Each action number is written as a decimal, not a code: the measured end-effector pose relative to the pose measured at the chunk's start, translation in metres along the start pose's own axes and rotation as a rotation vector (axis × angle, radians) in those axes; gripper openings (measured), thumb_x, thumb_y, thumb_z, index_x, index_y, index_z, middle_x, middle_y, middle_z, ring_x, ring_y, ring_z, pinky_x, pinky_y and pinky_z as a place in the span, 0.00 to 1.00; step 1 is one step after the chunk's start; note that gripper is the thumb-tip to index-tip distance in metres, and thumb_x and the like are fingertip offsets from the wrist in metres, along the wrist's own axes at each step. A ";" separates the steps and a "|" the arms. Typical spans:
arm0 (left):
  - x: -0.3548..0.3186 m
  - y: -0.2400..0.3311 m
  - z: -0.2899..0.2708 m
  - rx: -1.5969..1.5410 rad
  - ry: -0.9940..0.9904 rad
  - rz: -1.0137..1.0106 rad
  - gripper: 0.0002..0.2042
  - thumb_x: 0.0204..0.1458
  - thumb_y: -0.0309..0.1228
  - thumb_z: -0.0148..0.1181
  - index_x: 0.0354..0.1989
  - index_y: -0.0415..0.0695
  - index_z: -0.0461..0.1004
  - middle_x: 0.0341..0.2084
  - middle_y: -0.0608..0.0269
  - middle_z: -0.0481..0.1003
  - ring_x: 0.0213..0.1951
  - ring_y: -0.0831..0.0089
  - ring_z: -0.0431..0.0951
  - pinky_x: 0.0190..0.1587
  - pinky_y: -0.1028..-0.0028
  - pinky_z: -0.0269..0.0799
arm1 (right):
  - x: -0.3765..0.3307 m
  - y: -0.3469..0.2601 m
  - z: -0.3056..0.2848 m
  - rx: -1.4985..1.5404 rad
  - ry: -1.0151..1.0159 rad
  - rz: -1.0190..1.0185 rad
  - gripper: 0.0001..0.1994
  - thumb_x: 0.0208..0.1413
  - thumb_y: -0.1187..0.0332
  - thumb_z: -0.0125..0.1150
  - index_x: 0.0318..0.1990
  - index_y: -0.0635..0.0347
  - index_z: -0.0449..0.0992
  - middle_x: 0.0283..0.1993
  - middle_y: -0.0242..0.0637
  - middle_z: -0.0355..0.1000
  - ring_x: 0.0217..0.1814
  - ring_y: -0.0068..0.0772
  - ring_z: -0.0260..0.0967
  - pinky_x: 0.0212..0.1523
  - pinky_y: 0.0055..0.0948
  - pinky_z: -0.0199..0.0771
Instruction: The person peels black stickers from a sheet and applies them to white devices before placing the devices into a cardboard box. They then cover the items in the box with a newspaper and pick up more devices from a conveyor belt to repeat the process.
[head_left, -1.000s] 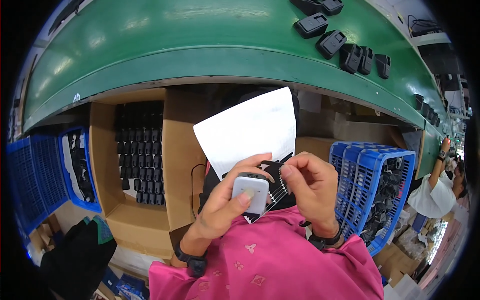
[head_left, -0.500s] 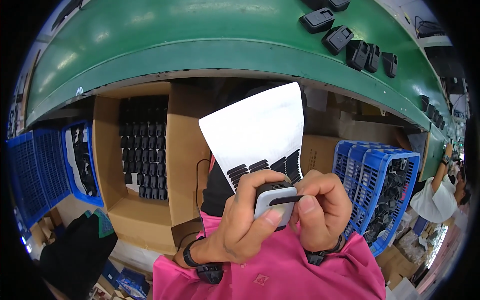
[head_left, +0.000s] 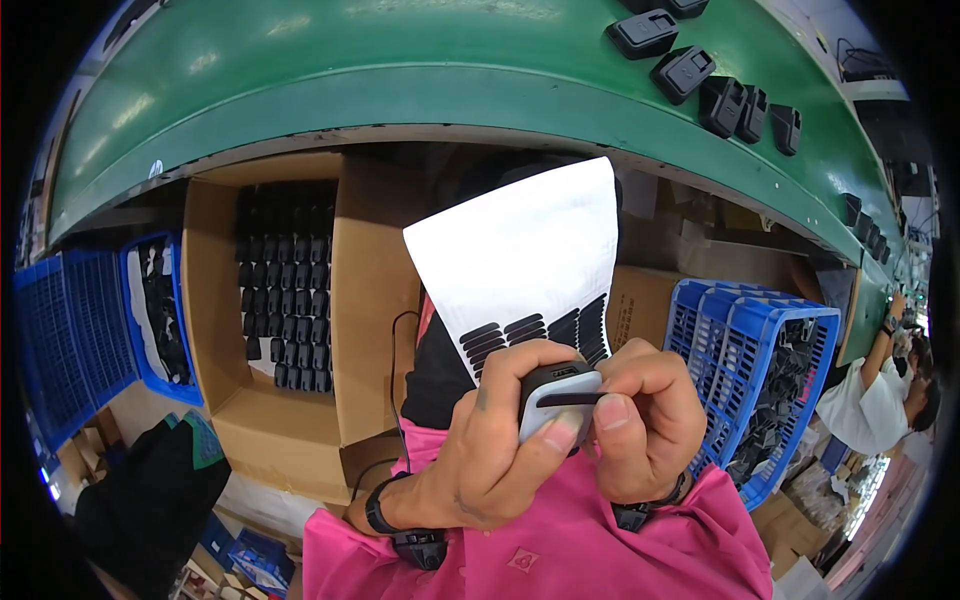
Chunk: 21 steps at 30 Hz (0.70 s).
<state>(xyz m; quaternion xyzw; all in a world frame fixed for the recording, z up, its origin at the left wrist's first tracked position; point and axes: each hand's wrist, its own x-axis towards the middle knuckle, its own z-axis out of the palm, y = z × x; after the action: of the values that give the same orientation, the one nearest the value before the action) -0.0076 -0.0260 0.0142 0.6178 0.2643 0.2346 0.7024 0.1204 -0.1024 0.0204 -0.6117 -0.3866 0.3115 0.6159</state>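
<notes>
My left hand (head_left: 495, 445) is wrapped round a small black-and-grey plastic device (head_left: 538, 416), its thumb pressed on the pale face. A port shows on the device's black upper end. Between the thumb and forefinger of my right hand (head_left: 645, 425) I pinch the end of a narrow black sticker strip (head_left: 570, 398). The strip lies across the device's pale face near its top; whether its whole length touches cannot be told. Behind my hands a white sticker sheet (head_left: 520, 245) rests over my lap, with rows of similar black strips along its near end.
A cardboard box (head_left: 265, 440) on the left holds rows of black devices. Blue crates stand at far left (head_left: 190, 395) and right (head_left: 715, 345), with black parts inside. Several black devices (head_left: 685, 75) sit on the green bench (head_left: 400, 95). A co-worker (head_left: 870, 410) is at far right.
The device has shifted slightly right and up and tilted in my left hand. The black strip now lies closer to the device's top edge. My right hand keeps its pinch.
</notes>
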 end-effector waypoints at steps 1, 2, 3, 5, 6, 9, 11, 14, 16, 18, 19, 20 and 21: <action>0.000 0.000 0.000 0.021 0.011 0.020 0.21 0.53 0.28 0.50 0.53 0.30 0.57 0.37 0.44 0.72 0.33 0.62 0.76 0.38 0.69 0.71 | 0.000 0.000 0.001 0.002 0.004 0.010 0.04 0.52 0.77 0.57 0.30 0.68 0.68 0.24 0.38 0.68 0.22 0.21 0.60 0.20 0.19 0.58; 0.000 0.000 0.000 0.021 0.012 0.020 0.21 0.53 0.28 0.50 0.53 0.30 0.57 0.37 0.44 0.72 0.33 0.62 0.76 0.38 0.69 0.71 | 0.000 0.000 0.001 0.003 0.009 0.019 0.04 0.52 0.77 0.57 0.30 0.68 0.68 0.24 0.38 0.68 0.22 0.21 0.60 0.20 0.19 0.58; 0.000 0.000 -0.001 0.015 0.006 0.016 0.21 0.53 0.28 0.50 0.53 0.30 0.57 0.36 0.44 0.71 0.33 0.62 0.76 0.38 0.69 0.71 | 0.000 0.000 0.001 0.002 0.009 0.019 0.04 0.52 0.77 0.57 0.30 0.68 0.68 0.24 0.38 0.68 0.22 0.21 0.60 0.20 0.19 0.58; 0.001 0.000 -0.001 0.009 0.000 0.013 0.21 0.54 0.28 0.50 0.53 0.30 0.57 0.36 0.44 0.71 0.33 0.62 0.76 0.38 0.69 0.71 | 0.000 -0.001 0.001 -0.021 0.004 0.019 0.04 0.52 0.77 0.57 0.30 0.68 0.68 0.24 0.38 0.68 0.22 0.21 0.60 0.20 0.19 0.58; 0.001 0.000 -0.001 0.005 -0.001 0.006 0.21 0.53 0.28 0.50 0.53 0.30 0.57 0.36 0.44 0.71 0.33 0.62 0.76 0.38 0.69 0.71 | 0.000 0.000 0.001 -0.022 0.004 0.019 0.04 0.52 0.77 0.57 0.30 0.68 0.68 0.24 0.38 0.68 0.22 0.21 0.60 0.20 0.19 0.58; 0.000 -0.001 -0.002 -0.003 0.003 -0.001 0.21 0.53 0.28 0.50 0.53 0.30 0.57 0.36 0.44 0.71 0.32 0.62 0.76 0.37 0.69 0.71 | 0.002 0.002 0.001 -0.049 -0.012 -0.017 0.04 0.52 0.77 0.56 0.30 0.68 0.67 0.24 0.38 0.68 0.22 0.21 0.60 0.20 0.19 0.58; 0.000 -0.001 -0.002 -0.008 0.007 0.000 0.21 0.53 0.28 0.50 0.53 0.30 0.57 0.36 0.44 0.71 0.32 0.62 0.76 0.37 0.69 0.71 | 0.002 0.003 0.000 -0.039 -0.030 -0.037 0.04 0.52 0.77 0.56 0.30 0.68 0.67 0.24 0.38 0.68 0.22 0.20 0.60 0.20 0.19 0.59; -0.001 -0.002 -0.002 -0.034 0.001 -0.034 0.22 0.53 0.29 0.50 0.53 0.30 0.57 0.36 0.43 0.71 0.32 0.61 0.76 0.37 0.69 0.71 | 0.003 0.004 0.000 -0.021 -0.032 -0.052 0.04 0.53 0.77 0.56 0.30 0.68 0.67 0.24 0.38 0.68 0.22 0.20 0.60 0.21 0.19 0.59; -0.002 -0.002 -0.002 -0.037 0.010 -0.037 0.22 0.53 0.29 0.50 0.53 0.30 0.57 0.36 0.44 0.71 0.33 0.61 0.76 0.37 0.69 0.71 | 0.003 0.004 0.000 -0.016 -0.035 -0.048 0.04 0.53 0.77 0.56 0.30 0.68 0.67 0.24 0.38 0.68 0.22 0.20 0.60 0.21 0.19 0.59; -0.002 -0.002 -0.002 -0.034 0.008 -0.032 0.22 0.53 0.29 0.50 0.53 0.30 0.57 0.36 0.44 0.71 0.32 0.61 0.76 0.37 0.69 0.71 | 0.003 0.004 0.000 -0.013 -0.034 -0.044 0.04 0.53 0.77 0.55 0.30 0.68 0.67 0.24 0.39 0.68 0.22 0.20 0.60 0.21 0.18 0.59; -0.002 -0.002 -0.002 -0.031 0.007 -0.029 0.21 0.53 0.29 0.50 0.53 0.30 0.57 0.36 0.44 0.71 0.32 0.62 0.76 0.37 0.69 0.71 | 0.003 0.004 0.000 -0.015 -0.034 -0.048 0.04 0.53 0.76 0.55 0.30 0.68 0.67 0.24 0.38 0.68 0.22 0.20 0.60 0.21 0.18 0.59; -0.002 -0.001 -0.002 -0.031 0.006 -0.029 0.21 0.53 0.29 0.50 0.53 0.30 0.57 0.36 0.44 0.71 0.32 0.62 0.76 0.37 0.69 0.71 | 0.003 0.004 0.000 -0.017 -0.033 -0.051 0.04 0.53 0.76 0.55 0.30 0.68 0.67 0.24 0.38 0.68 0.22 0.20 0.60 0.21 0.18 0.59; -0.001 -0.001 -0.002 -0.015 0.007 -0.023 0.21 0.53 0.29 0.50 0.53 0.30 0.57 0.36 0.44 0.71 0.32 0.62 0.76 0.37 0.69 0.71 | 0.002 0.004 0.001 -0.017 -0.033 -0.051 0.04 0.53 0.76 0.55 0.30 0.68 0.67 0.24 0.38 0.68 0.22 0.20 0.60 0.21 0.18 0.59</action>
<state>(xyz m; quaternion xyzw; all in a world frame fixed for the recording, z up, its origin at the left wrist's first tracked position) -0.0101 -0.0254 0.0133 0.6087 0.2720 0.2308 0.7086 0.1213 -0.0998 0.0166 -0.6016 -0.4148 0.3026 0.6120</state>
